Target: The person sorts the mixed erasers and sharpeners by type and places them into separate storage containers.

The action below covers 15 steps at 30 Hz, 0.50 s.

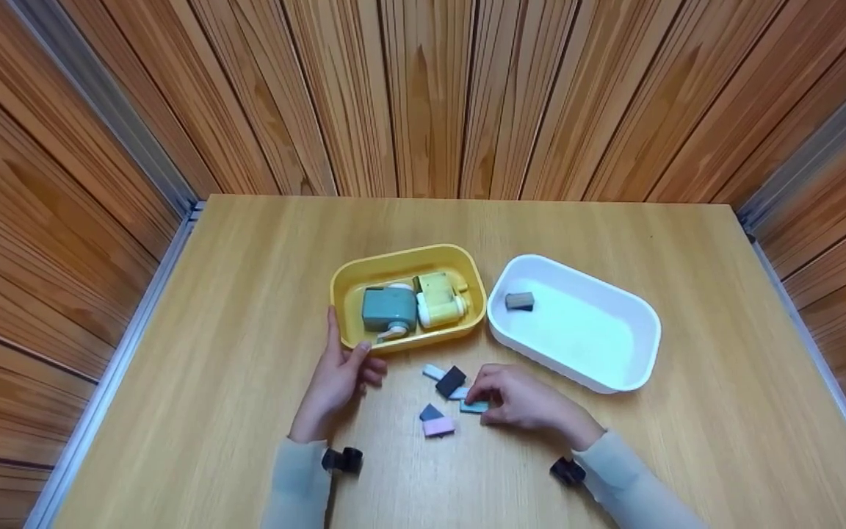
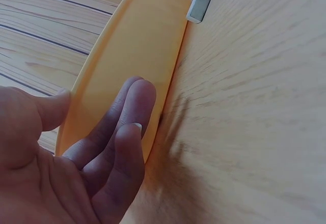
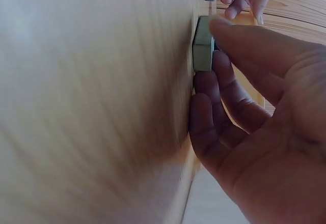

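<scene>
Yellow bin (image 1: pixel 408 266), 1 teal block (image 1: pixel 474 407) (nearly turquoise), 1 pink block (image 1: pixel 439 427).

Table (image 1: pixel 210 353): bears both tubs and the loose blocks; a wall (image 1: pixel 430 103) stands behind.
Left tub (image 1: pixel 352 290): just beside the right tub (image 1: pixel 584 323).
Inside left tub: left gadget (image 1: pixel 386 307), right gadget (image 1: pixel 439 297) next to it.
Inside right tub: a block (image 1: pixel 519 300) at the left end.
Before the tubs: far block (image 1: pixel 433 372), centre block (image 1: pixel 451 382), right-hand block (image 1: pixel 473 407), running rightward and nearer.
Nearest: front block (image 1: pixel 438 427), rear block (image 1: pixel 431 413) behind it.
Left hand (image 1: pixel 335 378): at left tub's front left corner.
Right hand (image 1: pixel 518 397): on right-hand block.
</scene>
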Tool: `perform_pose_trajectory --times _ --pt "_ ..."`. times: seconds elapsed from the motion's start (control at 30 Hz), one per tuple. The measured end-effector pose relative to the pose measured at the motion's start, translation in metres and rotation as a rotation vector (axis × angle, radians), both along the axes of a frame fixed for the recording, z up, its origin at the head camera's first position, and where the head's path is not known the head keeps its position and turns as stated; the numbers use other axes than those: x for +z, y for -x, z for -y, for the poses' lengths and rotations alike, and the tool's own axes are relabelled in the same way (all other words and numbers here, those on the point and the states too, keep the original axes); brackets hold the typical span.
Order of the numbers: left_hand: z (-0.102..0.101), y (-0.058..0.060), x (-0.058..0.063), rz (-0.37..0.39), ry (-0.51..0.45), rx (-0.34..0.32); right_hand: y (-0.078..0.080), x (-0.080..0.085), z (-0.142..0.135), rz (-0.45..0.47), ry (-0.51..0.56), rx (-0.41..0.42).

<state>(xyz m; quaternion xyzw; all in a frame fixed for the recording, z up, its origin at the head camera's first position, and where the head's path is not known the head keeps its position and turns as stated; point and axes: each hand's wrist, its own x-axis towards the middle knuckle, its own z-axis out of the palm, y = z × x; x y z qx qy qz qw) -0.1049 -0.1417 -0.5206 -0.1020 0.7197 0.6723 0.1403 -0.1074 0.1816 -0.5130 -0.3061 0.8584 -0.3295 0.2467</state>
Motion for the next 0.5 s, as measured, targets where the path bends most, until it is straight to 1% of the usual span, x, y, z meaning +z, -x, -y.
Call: perform_pose_trajectory --times 0.33,0.5 --pt "-0.0007 0.0005 0.0001 -0.031 -0.003 -0.008 0.0004 -0.0057 0.0006 -0.090 0.000 0.021" --pt "-0.0003 0.0000 0.0006 -0.019 0.001 -0.009 0.0001 -0.0061 -0.0003 -0.085 0.015 0.011"
